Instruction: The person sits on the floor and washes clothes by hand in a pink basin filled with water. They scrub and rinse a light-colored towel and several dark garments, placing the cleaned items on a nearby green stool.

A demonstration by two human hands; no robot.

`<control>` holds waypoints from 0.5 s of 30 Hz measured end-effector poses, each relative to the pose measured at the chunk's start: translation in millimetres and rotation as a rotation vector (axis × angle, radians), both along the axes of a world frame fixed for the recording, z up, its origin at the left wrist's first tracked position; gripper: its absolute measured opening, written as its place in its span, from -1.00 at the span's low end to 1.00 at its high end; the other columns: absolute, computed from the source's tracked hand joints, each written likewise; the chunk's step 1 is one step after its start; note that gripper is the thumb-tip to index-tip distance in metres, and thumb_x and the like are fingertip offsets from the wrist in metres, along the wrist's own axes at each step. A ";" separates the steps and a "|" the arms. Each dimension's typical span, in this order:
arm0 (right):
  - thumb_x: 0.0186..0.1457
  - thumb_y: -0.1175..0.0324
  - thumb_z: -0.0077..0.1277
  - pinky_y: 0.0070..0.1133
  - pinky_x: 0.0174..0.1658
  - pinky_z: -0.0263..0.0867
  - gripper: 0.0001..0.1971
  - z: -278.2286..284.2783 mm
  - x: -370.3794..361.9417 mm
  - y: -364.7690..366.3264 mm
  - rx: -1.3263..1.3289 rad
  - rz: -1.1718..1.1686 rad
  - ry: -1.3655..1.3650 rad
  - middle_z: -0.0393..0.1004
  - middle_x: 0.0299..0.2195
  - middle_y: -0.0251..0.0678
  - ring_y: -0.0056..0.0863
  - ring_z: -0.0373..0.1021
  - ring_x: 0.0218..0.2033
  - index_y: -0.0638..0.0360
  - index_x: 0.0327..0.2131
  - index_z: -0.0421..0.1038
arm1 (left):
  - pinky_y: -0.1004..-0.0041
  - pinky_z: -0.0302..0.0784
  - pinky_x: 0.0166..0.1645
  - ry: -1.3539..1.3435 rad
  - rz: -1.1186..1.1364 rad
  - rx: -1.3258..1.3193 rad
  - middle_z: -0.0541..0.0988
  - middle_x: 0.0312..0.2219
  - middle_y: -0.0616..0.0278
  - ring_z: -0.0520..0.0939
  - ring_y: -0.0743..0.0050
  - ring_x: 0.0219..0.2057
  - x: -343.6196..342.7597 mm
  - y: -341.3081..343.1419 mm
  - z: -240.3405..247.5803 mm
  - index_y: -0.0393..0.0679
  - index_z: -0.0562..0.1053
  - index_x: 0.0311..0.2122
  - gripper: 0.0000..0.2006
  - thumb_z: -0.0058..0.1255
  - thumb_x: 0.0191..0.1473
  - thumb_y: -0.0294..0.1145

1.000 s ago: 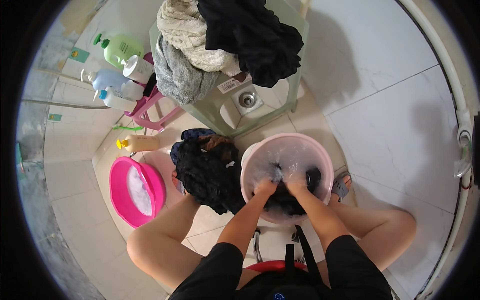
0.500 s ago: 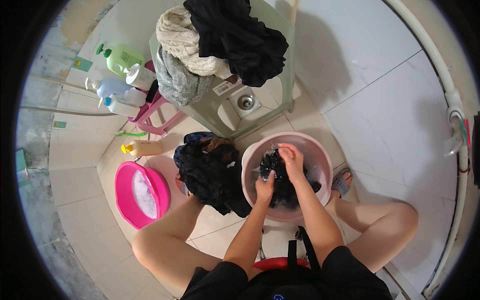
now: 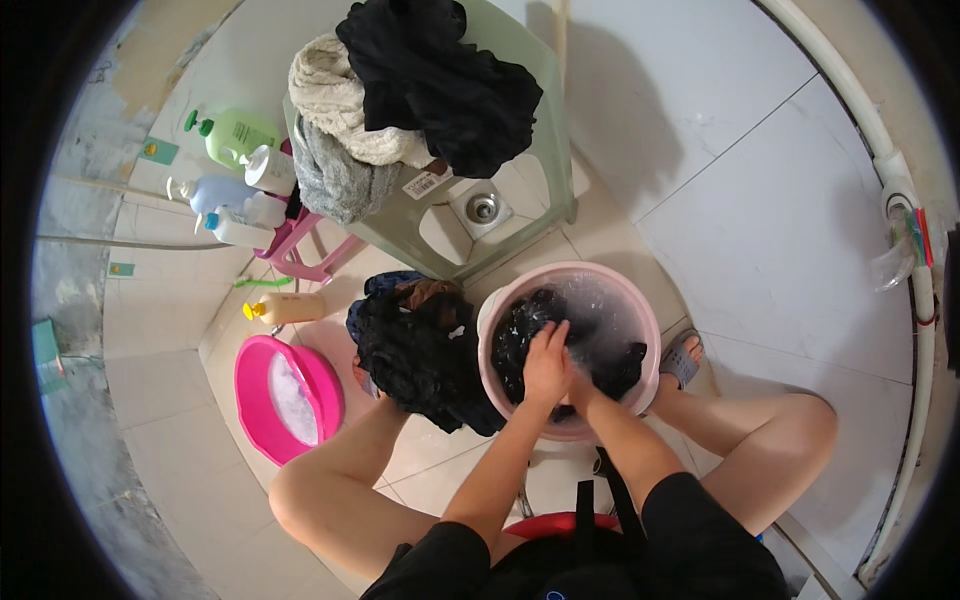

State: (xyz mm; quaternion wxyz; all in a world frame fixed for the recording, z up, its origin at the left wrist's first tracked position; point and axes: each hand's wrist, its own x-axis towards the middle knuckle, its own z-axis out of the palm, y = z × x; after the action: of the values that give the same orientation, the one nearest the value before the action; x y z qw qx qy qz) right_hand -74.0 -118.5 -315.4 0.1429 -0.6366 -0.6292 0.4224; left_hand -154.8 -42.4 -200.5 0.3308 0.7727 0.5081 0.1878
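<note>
Wet black clothing point(image 3: 618, 372) lies in cloudy water inside a pale pink basin point(image 3: 652, 318) on the floor between my legs. Over the basin's near half my two hands come together. My left hand point(image 3: 546, 362) is uppermost, its fingers stretched out side by side above the dark cloth, with no cloth visibly gripped. Against and partly beneath it is my right hand point(image 3: 578, 383); its fingers are hidden, so what it holds does not show. A heap of black clothes point(image 3: 415, 355) sits on the floor just left of the basin.
A bright pink basin point(image 3: 252, 400) with suds stands at left, near a yellow-capped bottle point(image 3: 290, 308). Pump bottles point(image 3: 235, 135) crowd a pink stool point(image 3: 300, 255). Ahead, a pale green stool point(image 3: 555, 190) bears towels point(image 3: 345, 110) and black cloth point(image 3: 450, 90). A floor drain point(image 3: 483, 208) shows through it.
My hands have moved from apart, with black cloth between them, to close together nearer me. The cloth has sunk and spread in the water. The whole view has shifted slightly.
</note>
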 end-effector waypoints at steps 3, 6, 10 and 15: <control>-0.02 0.28 -0.09 -0.31 -0.07 0.28 -0.72 4.9 19.8 46.1 -0.329 0.348 -0.211 0.50 -0.22 -0.12 -0.12 0.41 -0.17 0.10 -0.20 0.43 | 0.18 0.23 0.15 0.224 -0.162 -0.117 0.30 0.05 -0.19 0.34 -0.15 0.05 -10.2 7.2 -46.4 -0.13 0.27 0.11 -0.54 -0.15 0.11 -0.23; -0.13 0.26 0.04 -0.29 -0.11 0.27 -0.69 80.5 25.4 57.5 -0.135 -0.004 -0.161 0.47 -0.26 -0.11 -0.06 0.36 -0.19 0.20 -0.28 0.40 | 0.13 0.27 0.10 0.400 -0.054 -0.456 0.32 0.03 -0.19 0.39 -0.16 0.00 -38.5 6.3 -65.3 -0.09 0.19 0.16 -0.43 -0.27 0.14 0.06; -0.18 0.25 0.13 -0.31 -0.05 0.23 -0.55 60.1 45.4 14.7 0.363 -0.534 -0.539 0.39 -0.16 -0.08 -0.08 0.28 -0.08 0.20 -0.16 0.32 | 0.17 0.26 0.10 0.632 -0.087 -0.417 0.26 0.11 -0.12 0.40 -0.02 0.02 -23.5 -24.9 -65.9 -0.08 0.12 0.21 -0.37 -0.17 0.10 0.02; -0.16 0.30 0.15 -0.28 0.00 0.23 -0.40 66.1 25.7 24.3 -0.311 -0.585 -0.638 0.32 -0.08 0.06 -0.03 0.25 -0.03 0.20 0.01 0.20 | 0.14 0.14 0.17 0.718 -0.110 -0.352 0.19 0.14 -0.12 0.21 -0.02 0.15 -11.9 -60.7 -60.7 -0.19 0.04 0.23 -0.24 0.02 -0.04 -0.12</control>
State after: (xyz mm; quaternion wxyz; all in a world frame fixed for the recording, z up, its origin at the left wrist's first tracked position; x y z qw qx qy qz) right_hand -48.3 -94.2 -249.3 -0.0420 -0.8995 -0.3648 0.2368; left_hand -166.6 -103.1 -261.2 0.2694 0.7468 0.5735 -0.2020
